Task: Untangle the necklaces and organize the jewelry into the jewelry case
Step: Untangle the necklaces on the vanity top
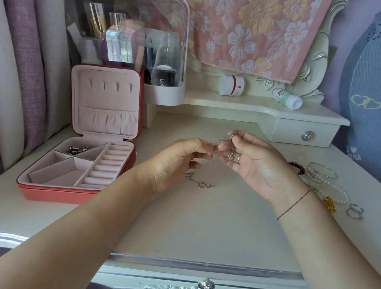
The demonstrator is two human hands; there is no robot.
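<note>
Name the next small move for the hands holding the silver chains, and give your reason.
Probably ease the hands apart to tease one strand free. The left hand and right hand both pinch the silver chains above the desk, loops dangle between them, and a clump rests on it, so nothing seems ready for the jewelry case.

Both hands raised over dressing table [199, 217]: left hand [175, 164] and right hand [254, 163] pinch tangled silver necklaces [221, 139]. Jewelry case [59, 190] open, left.
</note>
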